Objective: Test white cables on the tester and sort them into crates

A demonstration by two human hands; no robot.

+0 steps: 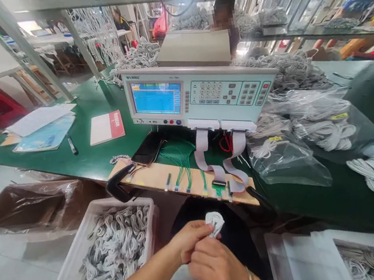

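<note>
The left hand (190, 244) pinches a small coiled cable (215, 222) low in the near centre. The right hand (215, 270), curled closed just below, seems to grip its loose end, though that is hidden. A bin (68, 267) of cables sits near left, with a tester (200, 92) farther off on the table (103, 155).

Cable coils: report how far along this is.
Done, seemingly: the bin is piled with coils. In hand: left hand and right hand hold one white coil, not plugged into the test board. Left, likely: bagged cables on the table.
</note>
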